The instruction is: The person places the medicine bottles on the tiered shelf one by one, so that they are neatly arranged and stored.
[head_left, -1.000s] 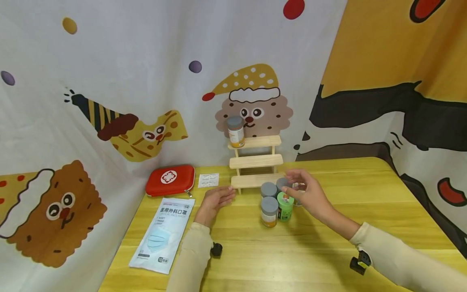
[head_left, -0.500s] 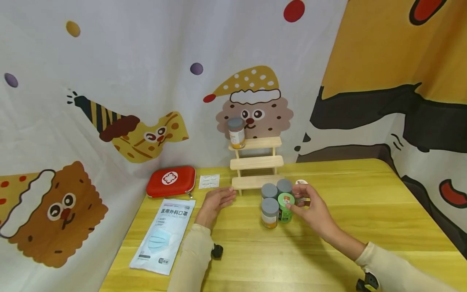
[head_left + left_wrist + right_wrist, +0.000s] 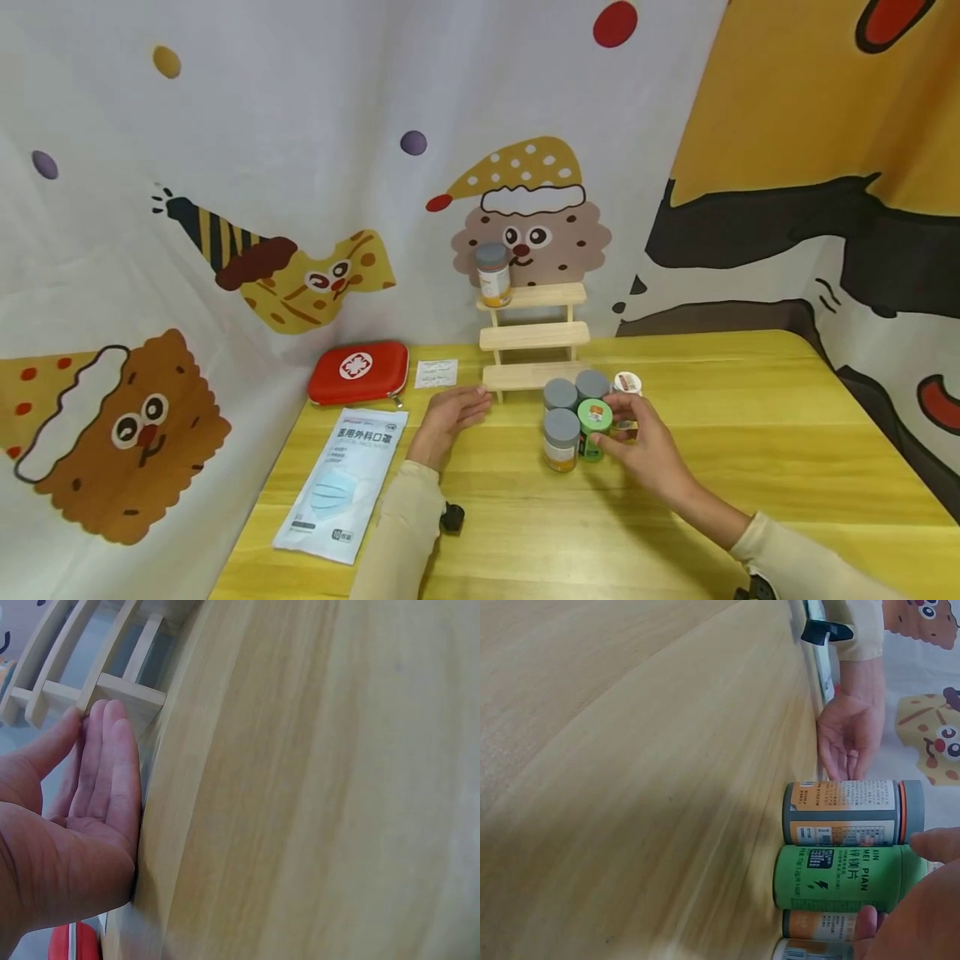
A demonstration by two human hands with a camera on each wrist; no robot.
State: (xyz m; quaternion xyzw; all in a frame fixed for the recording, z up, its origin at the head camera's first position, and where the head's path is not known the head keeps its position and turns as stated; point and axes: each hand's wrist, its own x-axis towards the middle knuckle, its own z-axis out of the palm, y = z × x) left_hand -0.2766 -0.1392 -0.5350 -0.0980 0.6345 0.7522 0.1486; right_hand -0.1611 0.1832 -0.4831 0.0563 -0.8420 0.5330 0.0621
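Observation:
My right hand (image 3: pixel 651 442) holds a green pill bottle (image 3: pixel 595 415) between thumb and fingers, the thumb near its lid. The bottle stands upright among grey-lidded pill bottles (image 3: pixel 561 427), close against them. Behind my fingers shows a white-lidded bottle (image 3: pixel 627 383), partly hidden. On the left, my left hand (image 3: pixel 448 421) rests with its fingers straight, the tips at the lowest step of a small wooden three-step rack (image 3: pixel 535 336). In the left wrist view its fingertips touch or nearly touch the rack's end (image 3: pixel 133 690). A grey-lidded bottle (image 3: pixel 494 285) stands on the top step's left end.
A red zip case (image 3: pixel 358 373) lies at the back left beside a small white packet (image 3: pixel 437 373). In front of the case is a face mask packet (image 3: pixel 341 487). A printed curtain (image 3: pixel 337 125) hangs behind the wooden table (image 3: pixel 525 550).
My right hand has come down from the back grey-lidded and white-lidded bottles to the green bottle and taken hold of it. My left hand has stayed by the rack.

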